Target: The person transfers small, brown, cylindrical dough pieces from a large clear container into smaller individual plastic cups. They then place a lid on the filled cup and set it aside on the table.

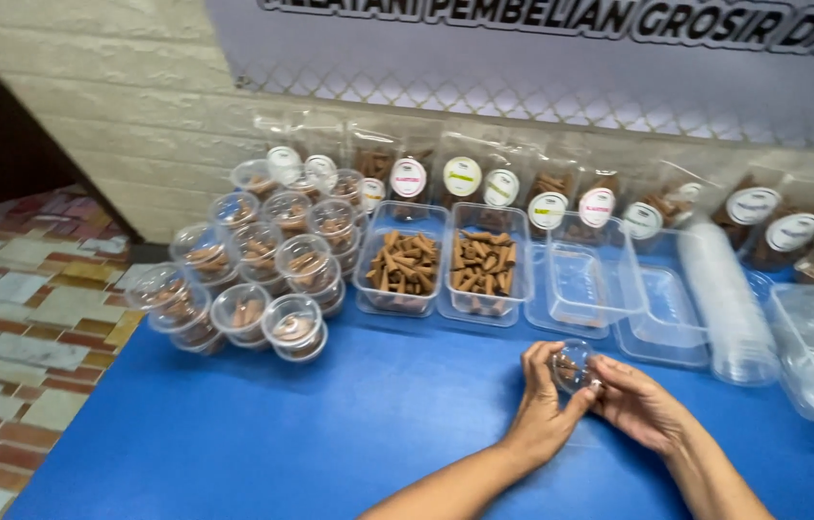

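A small clear round plastic cup with brown pieces inside sits between both my hands, just above the blue table. My left hand wraps its left side with the thumb near the top. My right hand grips its right side with fingertips on the rim.
Two clear tubs of brown cone-shaped pieces stand behind my hands. Stacked filled round cups fill the left. Empty clear trays, a lying stack of clear lids and labelled pouches line the back. The table's left edge drops to a tiled floor.
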